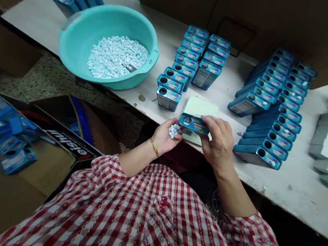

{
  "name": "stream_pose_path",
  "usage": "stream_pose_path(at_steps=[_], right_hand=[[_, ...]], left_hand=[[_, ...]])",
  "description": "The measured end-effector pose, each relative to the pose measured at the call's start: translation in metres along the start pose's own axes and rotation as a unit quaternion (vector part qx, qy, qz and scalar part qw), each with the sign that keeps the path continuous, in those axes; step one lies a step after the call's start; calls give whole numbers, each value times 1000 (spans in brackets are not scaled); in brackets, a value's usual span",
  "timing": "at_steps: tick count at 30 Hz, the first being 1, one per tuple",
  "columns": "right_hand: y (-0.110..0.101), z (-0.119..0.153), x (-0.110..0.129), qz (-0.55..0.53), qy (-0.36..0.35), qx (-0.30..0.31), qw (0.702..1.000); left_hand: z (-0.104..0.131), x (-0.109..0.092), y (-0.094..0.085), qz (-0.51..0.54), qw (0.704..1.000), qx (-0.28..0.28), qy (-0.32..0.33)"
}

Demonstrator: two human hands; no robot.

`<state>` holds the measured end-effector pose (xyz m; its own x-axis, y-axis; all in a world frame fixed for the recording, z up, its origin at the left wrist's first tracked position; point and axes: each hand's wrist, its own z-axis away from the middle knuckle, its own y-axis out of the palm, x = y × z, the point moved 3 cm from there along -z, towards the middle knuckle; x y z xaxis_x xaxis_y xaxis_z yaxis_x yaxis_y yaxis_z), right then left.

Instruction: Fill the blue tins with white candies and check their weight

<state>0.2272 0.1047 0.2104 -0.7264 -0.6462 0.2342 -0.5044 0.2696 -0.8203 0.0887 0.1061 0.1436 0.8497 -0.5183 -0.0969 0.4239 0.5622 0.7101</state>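
My left hand (pixel 164 139) is cupped palm up around a small heap of pale candies (pixel 174 131), a gold bangle at its wrist. Just to the right, my right hand (pixel 218 140) grips a blue candy box (pixel 194 124) by its right end, thumb in front and fingers behind. The box's top faces me, and pale candies show in its round hole. Its left end is close to the heap in my left palm. Behind and partly under the box is a pale green kitchen scale (pixel 201 106).
A turquoise basin (pixel 113 15) holds many pale candies and a dark scoop-like piece. Rows of blue boxes stand in the middle (pixel 168 94) and at the right (pixel 269 153) of the white table (pixel 141 114). An open carton (pixel 45 172) with loose blue boxes is at lower left.
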Motion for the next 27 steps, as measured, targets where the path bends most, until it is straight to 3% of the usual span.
stream_pose_path(at_steps=[10, 15, 20, 24, 27], right_hand=[[-2, 4, 1, 63, -12, 2, 998], [-3, 4, -5, -6, 28, -35, 999], [12, -20, -56, -109, 173, -122, 971], [48, -60, -105, -115, 196, -138, 964], [80, -86, -125, -113, 211, -126, 963]], left_hand=[[3, 1, 2, -5, 1000, 5, -12], [4, 0, 1, -4, 1000, 10, -14], [10, -3, -9, -6, 1000, -15, -3], [16, -8, -19, -5, 1000, -20, -1], [18, -14, -26, 3, 1000, -27, 12]])
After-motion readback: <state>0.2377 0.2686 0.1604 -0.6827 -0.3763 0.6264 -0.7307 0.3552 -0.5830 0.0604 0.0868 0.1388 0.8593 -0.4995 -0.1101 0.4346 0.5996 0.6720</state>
